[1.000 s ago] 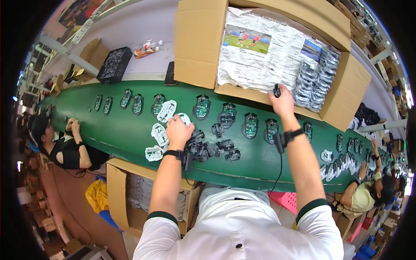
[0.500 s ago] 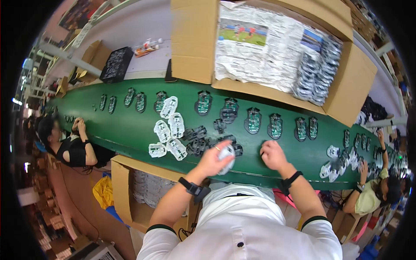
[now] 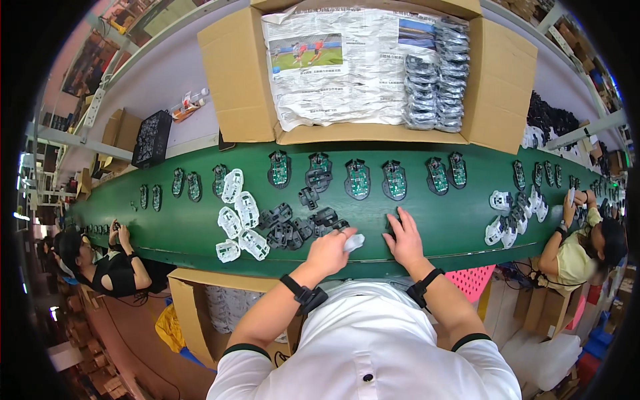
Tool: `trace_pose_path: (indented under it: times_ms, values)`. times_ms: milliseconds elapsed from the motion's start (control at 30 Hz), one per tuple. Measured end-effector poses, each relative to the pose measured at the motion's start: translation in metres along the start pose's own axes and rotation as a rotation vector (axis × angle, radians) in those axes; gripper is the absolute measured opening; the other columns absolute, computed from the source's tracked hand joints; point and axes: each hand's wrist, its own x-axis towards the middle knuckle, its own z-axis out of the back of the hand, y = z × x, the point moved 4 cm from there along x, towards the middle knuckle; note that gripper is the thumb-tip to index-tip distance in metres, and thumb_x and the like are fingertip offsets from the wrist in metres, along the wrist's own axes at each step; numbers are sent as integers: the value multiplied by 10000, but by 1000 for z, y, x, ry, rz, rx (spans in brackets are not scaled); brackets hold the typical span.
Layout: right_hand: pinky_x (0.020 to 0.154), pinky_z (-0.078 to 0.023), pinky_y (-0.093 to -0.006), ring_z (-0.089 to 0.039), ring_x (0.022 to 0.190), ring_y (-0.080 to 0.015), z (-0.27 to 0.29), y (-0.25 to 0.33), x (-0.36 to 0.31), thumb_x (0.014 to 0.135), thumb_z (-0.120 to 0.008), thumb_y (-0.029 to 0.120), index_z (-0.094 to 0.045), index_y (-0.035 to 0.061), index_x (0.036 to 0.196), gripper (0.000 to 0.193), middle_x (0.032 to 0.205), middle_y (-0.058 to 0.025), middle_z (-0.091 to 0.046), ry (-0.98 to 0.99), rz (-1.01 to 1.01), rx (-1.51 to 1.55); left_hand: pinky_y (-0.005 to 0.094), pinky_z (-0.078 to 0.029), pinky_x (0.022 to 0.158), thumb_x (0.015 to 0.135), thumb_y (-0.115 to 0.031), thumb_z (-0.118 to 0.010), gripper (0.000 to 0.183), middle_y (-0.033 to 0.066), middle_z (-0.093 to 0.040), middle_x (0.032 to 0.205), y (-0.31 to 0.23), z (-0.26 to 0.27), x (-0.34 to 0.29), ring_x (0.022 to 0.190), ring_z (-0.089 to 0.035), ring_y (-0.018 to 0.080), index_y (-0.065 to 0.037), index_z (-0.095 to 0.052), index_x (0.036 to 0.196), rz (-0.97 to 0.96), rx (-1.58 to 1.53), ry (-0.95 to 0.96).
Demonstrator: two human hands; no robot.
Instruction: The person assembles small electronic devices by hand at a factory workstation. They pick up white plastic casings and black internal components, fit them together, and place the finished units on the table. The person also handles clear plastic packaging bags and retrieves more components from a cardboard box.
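1. Near table (image 3: pixel 460 223) front edge, ahead of the wearer: white plastic mouse shell (image 3: pixel 356 242), tilted, L hand (image 3: pixel 331 251) clamped on it, thumb + fingers.
2. Handling (judged): v. light, stiff thin plastic, a bit slippery; thin rims/clips prob. fragile. Best hold = outer long sides, low pressure, clear of inside posts.
3. R hand (image 3: pixel 404 237): at table just right of the shell, fingers partly spread; dark bit by fingertips, can't tell if gripped.
4. L of L hand: heap of black plastic parts (image 3: pixel 285 235), then 5 loose white shell pcs (image 3: pixel 247 209), some touching.
5. Beyond hands: row of dark mouse bases w/ green PCBs (image 3: pixel 394 180), lying flat.
6. Behind row: open cardboard box (image 3: pixel 501 80) w/ newspaper (image 3: pixel 363 93) + stacked wrapped pcs (image 3: pixel 422 93) at R end.
7. Co-workers, both sides: black top (image 3: pixel 115 279) far L, yellow top (image 3: pixel 577 257) far R.
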Motion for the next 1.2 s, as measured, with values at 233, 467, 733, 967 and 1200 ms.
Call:
trace_pose_path:
  times_ms: [233,467,733,967,1200]
  values:
    - [1040,-465,-422,-583,1224,-341,33,21,14,852,-774,231,-564,19,1357,586,1350,-189,-598,110,-210,672,416,-551,896,741,-127,-699,573,204,-721,1048,5,3,-1,981,-706,355,-30,-586,1295,169,-308,155]
    - [1074,-448,-400,-564,1294,-328,88,83,30,845,-792,239,-561,0,1370,622,1391,-198,-581,61,90,832,304,-513,919,767,5,-647,675,101,-656,1224,-39,37,-17,1060,-633,146,20,-488,1423,-150,-814,-131]
    - [1014,-490,-403,-602,1215,-300,89,102,32,850,-794,161,-525,-64,1356,616,1286,-212,-622,120,128,800,292,-561,735,828,-144,-715,493,117,-748,940,-48,46,-28,797,-713,145,36,-616,1276,-128,-686,-322]
    - [831,-561,-316,-665,959,-152,57,86,20,829,-813,87,-512,-29,1340,604,1062,-87,-672,519,-297,1232,297,-566,757,842,-142,-738,411,128,-752,946,-67,54,-35,823,-727,162,27,-657,1207,-151,-568,-327]
    - [759,-579,-294,-677,885,-132,68,98,23,844,-792,98,-615,-26,1206,421,1034,-94,-711,309,-124,967,394,-523,683,920,-150,-606,172,136,-689,856,-44,39,-18,741,-677,295,0,-647,994,-198,-401,-439]
